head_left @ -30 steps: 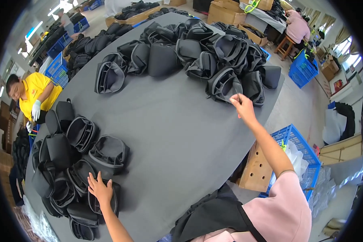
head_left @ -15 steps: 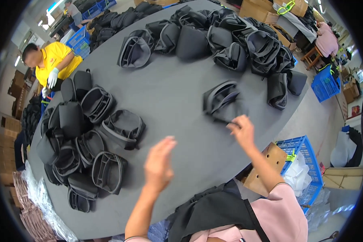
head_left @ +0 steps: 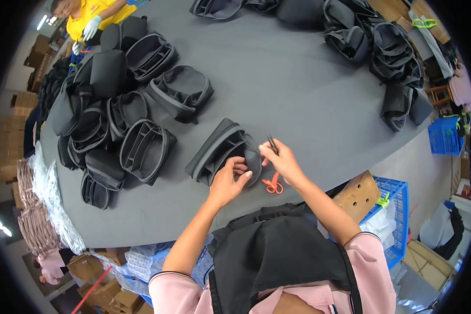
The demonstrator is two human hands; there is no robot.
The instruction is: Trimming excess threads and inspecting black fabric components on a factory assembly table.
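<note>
- The bag [head_left: 222,144] sits lower centre on the grey table [head_left: 288,99], seemingly placed within both hands' reach.
- Left hand [head_left: 229,182]: bent fingers at the bag's mouth, perhaps steadying it; cannot tell whether pinching.
- Right hand [head_left: 278,159]: apart from the left, clasping a dark pointed tool [head_left: 271,144].
- Bag: soft-looking black fabric, thick rim, inner dividers.

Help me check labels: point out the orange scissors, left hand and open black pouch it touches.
Orange scissors [head_left: 273,183]: head view, handles.
Left hand [head_left: 228,181]: head view, back of hand.
Black pouch [head_left: 215,148]: head view, grey rim.
</note>
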